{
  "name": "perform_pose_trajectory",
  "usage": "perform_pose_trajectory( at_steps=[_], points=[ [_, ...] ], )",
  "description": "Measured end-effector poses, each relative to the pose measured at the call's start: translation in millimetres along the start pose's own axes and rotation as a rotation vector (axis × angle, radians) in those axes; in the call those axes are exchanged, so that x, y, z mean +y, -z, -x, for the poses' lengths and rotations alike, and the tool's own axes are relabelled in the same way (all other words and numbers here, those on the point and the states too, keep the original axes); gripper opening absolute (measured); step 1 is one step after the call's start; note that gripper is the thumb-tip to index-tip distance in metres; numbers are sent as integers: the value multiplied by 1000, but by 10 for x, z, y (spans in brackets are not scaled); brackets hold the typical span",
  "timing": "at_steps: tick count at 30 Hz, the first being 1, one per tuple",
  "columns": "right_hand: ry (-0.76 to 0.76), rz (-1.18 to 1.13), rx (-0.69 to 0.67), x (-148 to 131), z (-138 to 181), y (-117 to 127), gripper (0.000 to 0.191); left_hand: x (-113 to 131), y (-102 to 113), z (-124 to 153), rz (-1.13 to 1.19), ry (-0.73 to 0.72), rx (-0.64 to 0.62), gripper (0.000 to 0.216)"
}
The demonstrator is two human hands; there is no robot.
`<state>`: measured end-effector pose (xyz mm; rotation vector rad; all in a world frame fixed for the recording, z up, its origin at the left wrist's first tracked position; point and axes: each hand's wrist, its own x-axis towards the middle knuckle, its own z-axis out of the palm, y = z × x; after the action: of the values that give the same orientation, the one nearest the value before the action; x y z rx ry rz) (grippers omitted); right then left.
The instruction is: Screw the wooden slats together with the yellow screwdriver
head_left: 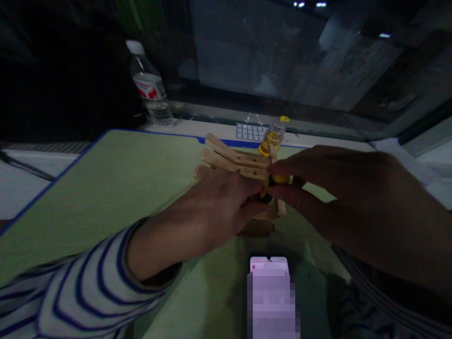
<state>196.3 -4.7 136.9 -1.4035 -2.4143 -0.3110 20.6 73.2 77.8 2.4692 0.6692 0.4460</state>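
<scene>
A pale wooden assembly (243,160) of angled slats with dark holes lies on the green tabletop, partly hidden behind my hands. My left hand (219,207) reaches across its near side, fingers closed at the right end of the slats, around a dark and yellow bit. From the right, my right hand (328,188) pinches a small yellow-and-black piece (280,179) between thumb and fingers, against that same end of the wood. Whether both hands grip one single piece is hidden by the fingers.
A lit phone (270,296) lies close in front of me. Behind the green board (116,174), with its blue edge, are a water bottle (151,89), a small clear bottle with yellow cap (273,136) and a blue-white grid card (250,131), beside a dark window.
</scene>
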Motion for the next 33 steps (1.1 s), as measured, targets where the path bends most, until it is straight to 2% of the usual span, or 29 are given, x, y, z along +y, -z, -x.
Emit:
perform_pose_trajectory(
  at_steps=[6, 13, 19, 23, 33],
  points=[
    [28, -13, 24, 25, -6, -25, 14, 16, 5, 2, -16, 12, -7, 21],
    [44, -19, 50, 40, -6, -30, 17, 121, 14, -9, -58, 155, 64, 21],
    [50, -82, 55, 47, 4, -38, 29, 94, -17, 1, -34, 134, 65, 21],
    [62, -114, 10, 46, 6, -22, 24, 71, -31, 9, -33, 108, 87, 21],
    [50, -56, 25, 43, -1, -25, 17, 55, -47, 9, -77, 7, 88, 20]
  ],
)
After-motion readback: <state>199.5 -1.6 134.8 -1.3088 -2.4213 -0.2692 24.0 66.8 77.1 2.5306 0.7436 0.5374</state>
